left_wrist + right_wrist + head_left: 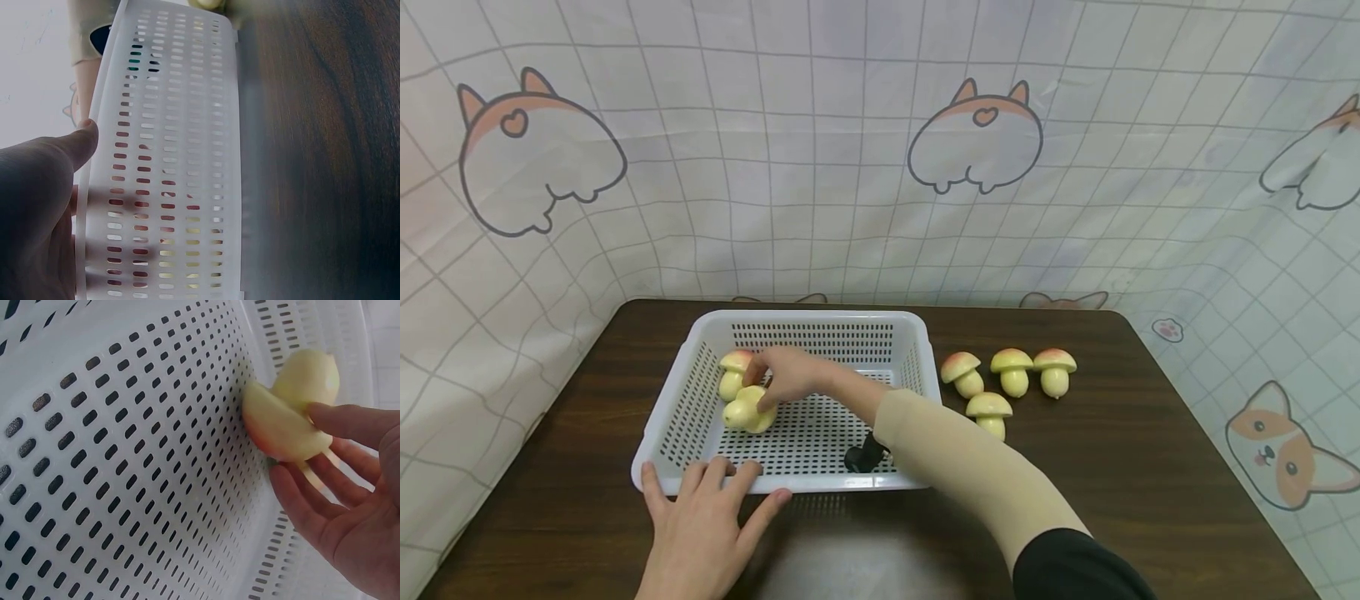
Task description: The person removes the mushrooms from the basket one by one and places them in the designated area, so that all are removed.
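Inside the white basket [808, 483], near its left wall, the right hand [793, 373] is partly closed and holds one mushroom [745, 410] between thumb and fingers, with the stem pointing to the left. Just beyond it, a second mushroom [731, 385] shows its reddish cap. The left hand [700, 525], fingers spread, holds the near rim, its thumb outside. On the dark table [1135, 492], right of the basket, four more mushrooms [1011, 367] lie close together.
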`<state>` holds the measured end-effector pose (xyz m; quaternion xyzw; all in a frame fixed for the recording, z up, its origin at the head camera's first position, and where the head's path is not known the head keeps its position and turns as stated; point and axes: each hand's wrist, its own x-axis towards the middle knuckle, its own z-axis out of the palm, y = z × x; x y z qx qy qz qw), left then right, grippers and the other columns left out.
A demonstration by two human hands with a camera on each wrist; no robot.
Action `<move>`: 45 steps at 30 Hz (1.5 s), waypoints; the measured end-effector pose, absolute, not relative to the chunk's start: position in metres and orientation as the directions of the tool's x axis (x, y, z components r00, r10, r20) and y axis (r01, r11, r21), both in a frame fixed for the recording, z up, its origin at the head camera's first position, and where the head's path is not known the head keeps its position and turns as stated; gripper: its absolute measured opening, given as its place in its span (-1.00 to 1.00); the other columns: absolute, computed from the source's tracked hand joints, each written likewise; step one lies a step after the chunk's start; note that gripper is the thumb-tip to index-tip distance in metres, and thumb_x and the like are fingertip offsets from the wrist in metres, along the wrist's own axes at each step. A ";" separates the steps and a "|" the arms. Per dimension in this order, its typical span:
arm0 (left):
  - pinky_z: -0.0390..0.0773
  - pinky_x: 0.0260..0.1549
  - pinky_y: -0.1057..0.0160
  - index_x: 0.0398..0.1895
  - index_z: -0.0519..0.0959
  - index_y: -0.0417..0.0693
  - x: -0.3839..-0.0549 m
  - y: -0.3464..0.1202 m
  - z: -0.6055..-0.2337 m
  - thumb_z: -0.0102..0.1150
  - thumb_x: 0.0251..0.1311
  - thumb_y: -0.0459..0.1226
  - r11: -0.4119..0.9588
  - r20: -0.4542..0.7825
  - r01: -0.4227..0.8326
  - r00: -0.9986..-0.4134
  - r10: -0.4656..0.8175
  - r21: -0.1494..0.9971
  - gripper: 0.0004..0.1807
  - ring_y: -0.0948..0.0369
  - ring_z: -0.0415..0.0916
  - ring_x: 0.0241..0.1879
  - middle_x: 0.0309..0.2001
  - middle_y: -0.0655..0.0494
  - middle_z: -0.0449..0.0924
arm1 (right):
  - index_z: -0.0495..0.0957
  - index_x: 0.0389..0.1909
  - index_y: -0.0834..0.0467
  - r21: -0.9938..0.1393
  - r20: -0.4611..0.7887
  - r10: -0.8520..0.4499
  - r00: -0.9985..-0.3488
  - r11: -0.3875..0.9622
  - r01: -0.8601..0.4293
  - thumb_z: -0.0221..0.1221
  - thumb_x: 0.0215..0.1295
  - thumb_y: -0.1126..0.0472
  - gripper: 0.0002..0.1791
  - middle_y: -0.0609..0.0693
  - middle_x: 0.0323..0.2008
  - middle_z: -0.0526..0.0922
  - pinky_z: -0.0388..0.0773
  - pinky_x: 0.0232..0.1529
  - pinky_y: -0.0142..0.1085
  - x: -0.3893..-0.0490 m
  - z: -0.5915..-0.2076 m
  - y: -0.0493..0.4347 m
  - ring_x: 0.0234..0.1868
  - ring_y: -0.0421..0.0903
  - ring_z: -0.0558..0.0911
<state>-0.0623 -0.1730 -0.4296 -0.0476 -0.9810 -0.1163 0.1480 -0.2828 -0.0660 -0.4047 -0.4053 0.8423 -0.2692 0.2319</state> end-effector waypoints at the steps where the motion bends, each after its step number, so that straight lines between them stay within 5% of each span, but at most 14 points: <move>1: -0.37 0.17 -0.67 -0.05 0.63 0.05 -0.062 -0.173 -0.430 0.15 0.33 0.28 0.968 0.305 0.129 -0.950 0.060 0.213 -0.47 -0.19 0.47 0.04 -0.16 -0.07 0.55 | 0.63 0.10 0.21 -0.655 -0.173 -0.816 -0.552 0.514 -0.554 0.43 0.20 0.37 -0.58 -0.03 0.03 0.66 0.48 -0.01 -0.48 -0.283 -0.404 -0.065 0.11 -0.10 0.59; 10: -0.40 0.18 -0.66 -0.07 0.64 0.04 -0.063 -0.173 -0.429 0.12 0.34 0.29 0.971 0.283 0.119 -0.957 0.057 0.207 -0.45 -0.18 0.46 0.05 -0.16 -0.06 0.53 | 0.62 0.10 0.24 -0.743 -0.177 -0.879 -0.442 0.414 -0.526 0.42 0.25 0.35 -0.61 0.02 0.05 0.65 0.53 -0.02 -0.47 -0.286 -0.405 -0.060 0.08 -0.06 0.61; 18: -0.39 0.19 -0.65 -0.06 0.64 0.03 -0.062 -0.173 -0.430 0.13 0.34 0.29 0.971 0.297 0.122 -0.953 0.057 0.204 -0.44 -0.18 0.46 0.06 -0.13 -0.09 0.54 | 0.55 0.19 0.17 -0.738 -0.275 -0.864 -0.421 0.470 -0.484 0.48 0.23 0.17 -0.46 0.02 0.10 0.59 0.64 -0.15 -0.31 -0.282 -0.407 -0.057 0.06 -0.12 0.58; 32: -0.36 0.19 -0.65 -0.07 0.63 0.03 -0.063 -0.173 -0.429 0.16 0.33 0.28 0.970 0.302 0.126 -0.952 0.059 0.208 -0.46 -0.18 0.47 0.01 -0.19 -0.07 0.52 | 0.52 0.18 0.05 -0.787 -0.321 -0.900 -0.295 0.427 -0.445 0.39 0.21 0.42 -0.47 -0.02 0.16 0.52 0.70 -0.22 -0.15 -0.280 -0.411 -0.056 -0.06 -0.11 0.63; 45: -0.33 0.17 -0.67 -0.02 0.65 0.01 -0.063 -0.173 -0.430 0.16 0.32 0.28 0.970 0.303 0.128 -0.951 0.060 0.208 -0.44 -0.18 0.47 0.01 -0.19 -0.06 0.53 | 0.50 0.29 0.15 -0.840 -0.286 -0.918 -0.275 0.379 -0.389 0.33 0.29 0.40 -0.46 -0.09 0.12 0.50 0.68 -0.20 -0.17 -0.283 -0.412 -0.053 -0.11 -0.15 0.60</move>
